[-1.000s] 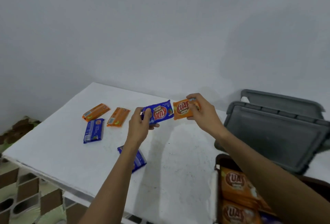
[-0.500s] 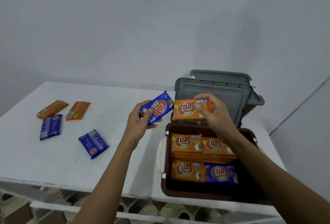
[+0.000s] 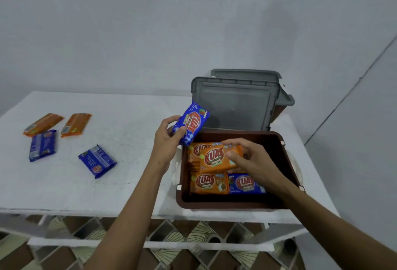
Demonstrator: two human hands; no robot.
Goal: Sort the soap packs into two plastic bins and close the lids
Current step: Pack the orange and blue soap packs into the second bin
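Two packs held at open brown plastic bin (image 3: 225, 204): blue soap pack (image 3: 192, 124) gripped by left hand (image 3: 169, 138) above far-left rim, orange soap pack (image 3: 214, 159) pinched in right hand (image 3: 251, 158) inside.

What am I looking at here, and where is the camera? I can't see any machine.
There is no machine: these are a person's two bare arms, filmed by one wide camera worn on the head and looking down. The left hand grips a blue soap pack beside the bin's far left corner. The right hand holds an orange soap pack inside the open brown bin, above stacked packs. A grey lid stands open behind. On the white table lie loose orange packs and loose blue packs.
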